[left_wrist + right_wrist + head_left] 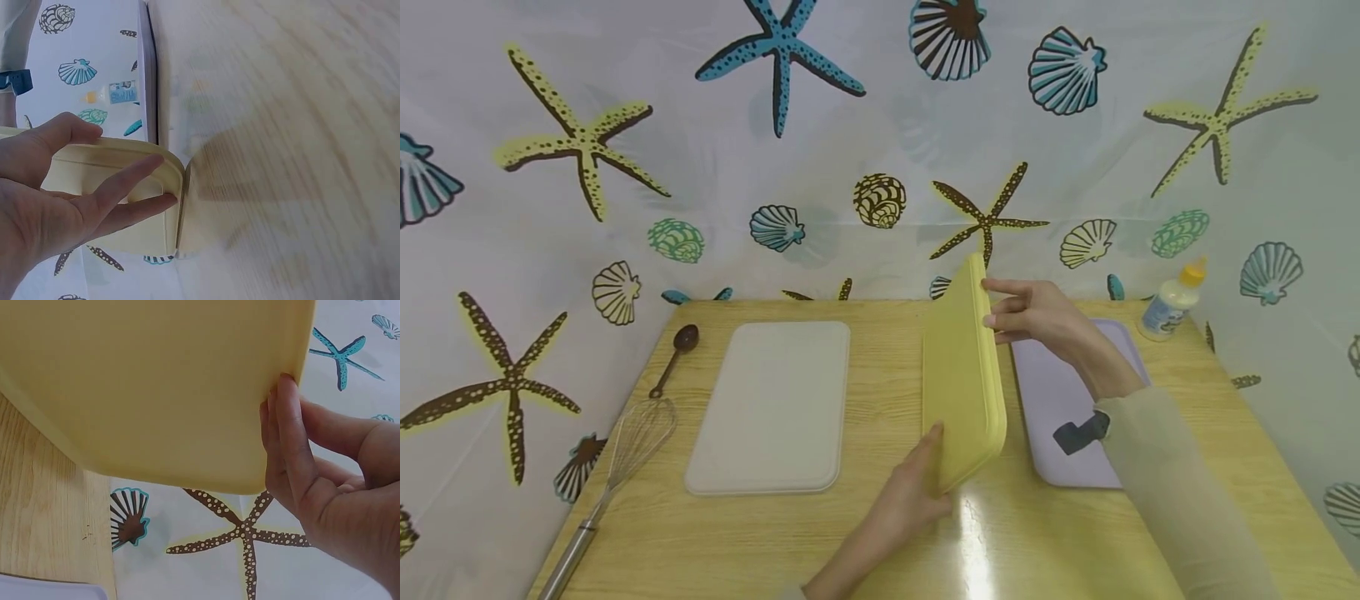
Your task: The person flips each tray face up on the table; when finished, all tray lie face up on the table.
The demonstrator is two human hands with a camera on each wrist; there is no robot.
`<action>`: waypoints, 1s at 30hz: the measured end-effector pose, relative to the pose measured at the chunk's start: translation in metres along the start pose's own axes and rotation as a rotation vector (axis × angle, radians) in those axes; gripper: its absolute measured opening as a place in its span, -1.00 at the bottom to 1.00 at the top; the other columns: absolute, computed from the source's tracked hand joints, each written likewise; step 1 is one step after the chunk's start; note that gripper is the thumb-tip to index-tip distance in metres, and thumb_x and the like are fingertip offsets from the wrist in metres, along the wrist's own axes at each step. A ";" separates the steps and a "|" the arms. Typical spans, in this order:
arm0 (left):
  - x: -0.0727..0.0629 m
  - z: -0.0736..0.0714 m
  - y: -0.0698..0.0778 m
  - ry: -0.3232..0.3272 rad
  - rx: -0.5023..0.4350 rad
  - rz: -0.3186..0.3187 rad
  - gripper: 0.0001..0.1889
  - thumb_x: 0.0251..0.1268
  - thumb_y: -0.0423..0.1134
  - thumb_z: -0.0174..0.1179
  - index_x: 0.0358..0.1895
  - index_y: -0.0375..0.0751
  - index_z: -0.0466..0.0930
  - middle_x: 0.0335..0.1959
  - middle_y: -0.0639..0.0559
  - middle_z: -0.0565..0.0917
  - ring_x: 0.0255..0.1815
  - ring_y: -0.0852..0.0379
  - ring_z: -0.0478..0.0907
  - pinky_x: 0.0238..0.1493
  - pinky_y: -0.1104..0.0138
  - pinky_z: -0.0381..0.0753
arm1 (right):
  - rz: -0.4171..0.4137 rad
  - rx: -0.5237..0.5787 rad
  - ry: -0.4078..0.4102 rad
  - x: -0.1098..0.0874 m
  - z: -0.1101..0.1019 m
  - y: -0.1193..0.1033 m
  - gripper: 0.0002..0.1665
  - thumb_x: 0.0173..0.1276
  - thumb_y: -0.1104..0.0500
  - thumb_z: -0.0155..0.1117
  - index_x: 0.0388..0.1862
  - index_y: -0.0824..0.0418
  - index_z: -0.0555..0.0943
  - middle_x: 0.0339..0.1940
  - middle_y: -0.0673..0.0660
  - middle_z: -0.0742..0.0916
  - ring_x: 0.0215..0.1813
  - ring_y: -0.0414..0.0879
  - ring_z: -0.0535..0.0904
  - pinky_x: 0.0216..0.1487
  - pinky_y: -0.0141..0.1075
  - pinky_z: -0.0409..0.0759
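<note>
Both hands hold a yellow tray (966, 375), tipped up on its side between a white tray and a purple tray (1052, 400). My left hand (906, 492) grips its near end low down; in the left wrist view the thumb lies at the rim and the fingers (131, 181) spread over the inner face. That view shows the tray's long lower edge right at the tabletop. My right hand (1037, 317) pinches the upper rim toward the far end, fingers and thumb on either side of it in the right wrist view.
The white tray (771, 408) lies flat at left. Beside it are a whisk (617, 475) and a dark measuring spoon (677, 354). A glue bottle (1172, 300) with an orange cap stands at the back right. Patterned cloth (850, 167) hangs behind the table and along its sides.
</note>
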State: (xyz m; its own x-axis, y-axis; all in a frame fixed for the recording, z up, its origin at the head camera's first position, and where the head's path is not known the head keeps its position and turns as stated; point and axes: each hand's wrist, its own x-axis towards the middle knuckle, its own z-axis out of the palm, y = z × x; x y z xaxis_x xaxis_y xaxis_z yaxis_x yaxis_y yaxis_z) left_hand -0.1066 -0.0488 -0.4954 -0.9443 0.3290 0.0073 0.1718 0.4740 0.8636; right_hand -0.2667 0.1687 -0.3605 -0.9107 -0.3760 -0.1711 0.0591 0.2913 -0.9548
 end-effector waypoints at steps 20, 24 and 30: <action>0.004 0.005 0.018 0.020 -0.067 -0.021 0.03 -0.09 -0.53 0.17 0.55 -0.11 -0.10 0.40 -0.35 0.27 0.15 -0.31 0.50 -0.64 0.52 0.54 | -0.008 0.012 0.028 0.006 0.017 -0.018 -0.24 0.29 0.35 0.31 0.45 0.24 0.29 -0.11 0.32 0.64 -0.23 -0.03 0.70 -0.09 -0.10 0.70; 0.005 0.005 0.022 0.029 -0.074 -0.012 0.01 -0.10 -0.54 0.16 0.54 -0.20 -0.10 0.43 -0.29 0.24 0.16 -0.29 0.50 -0.54 0.53 0.58 | -0.008 0.027 0.026 0.008 0.022 -0.021 -0.23 0.26 0.37 0.33 0.44 0.26 0.30 -0.12 0.32 0.65 -0.23 -0.02 0.70 -0.14 -0.14 0.71; 0.006 0.004 0.028 0.043 -0.110 -0.013 -0.01 -0.09 -0.54 0.17 0.53 -0.26 -0.08 0.43 -0.30 0.23 0.15 -0.29 0.51 -0.44 0.51 0.62 | -0.003 0.034 0.019 0.012 0.031 -0.026 -0.23 0.23 0.40 0.33 0.42 0.25 0.32 -0.16 0.31 0.66 -0.22 0.00 0.69 -0.17 -0.15 0.72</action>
State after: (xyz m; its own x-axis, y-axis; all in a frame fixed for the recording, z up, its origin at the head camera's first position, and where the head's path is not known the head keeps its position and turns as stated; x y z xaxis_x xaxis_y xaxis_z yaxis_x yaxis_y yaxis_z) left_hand -0.1062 -0.0305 -0.4735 -0.9577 0.2873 0.0150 0.1298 0.3849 0.9138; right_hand -0.2670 0.1296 -0.3456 -0.9184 -0.3602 -0.1635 0.0697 0.2595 -0.9632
